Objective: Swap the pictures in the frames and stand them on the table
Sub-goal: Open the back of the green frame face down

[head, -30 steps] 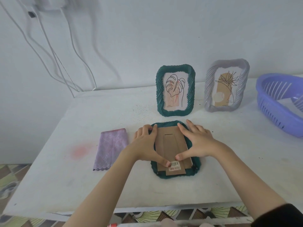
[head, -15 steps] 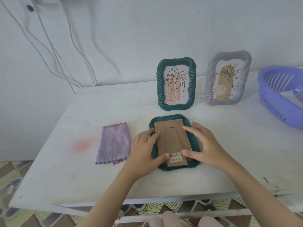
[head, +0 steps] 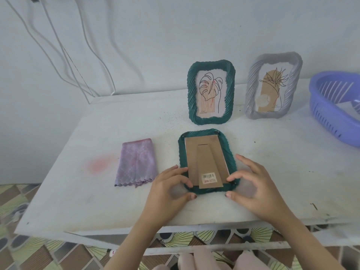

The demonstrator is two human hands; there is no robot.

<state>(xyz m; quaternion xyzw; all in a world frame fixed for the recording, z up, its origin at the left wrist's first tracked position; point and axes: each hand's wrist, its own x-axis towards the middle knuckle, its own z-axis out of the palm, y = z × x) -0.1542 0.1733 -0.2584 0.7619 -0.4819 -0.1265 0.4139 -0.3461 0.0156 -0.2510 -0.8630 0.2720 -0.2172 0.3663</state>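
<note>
Now both hands, left hand [head: 169, 189] and right hand [head: 253, 189], have slid off the backing [head: 205, 162], loosely open at the face-down frame [head: 229, 152] corners.

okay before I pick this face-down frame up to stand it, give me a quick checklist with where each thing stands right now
1. Face-down green frame lies flat on the table: ok.
2. Cardboard backing seated in the frame: looks ok.
3. Backing clips locked: cannot tell.
4. Left hand and right hand at the frame's near corners, fingers curled, not yet clamped: ok.
5. Bare table to its right for standing it, apart from the upright green frame and grey frame: ok.
6. Picture inside: cannot tell.
</note>
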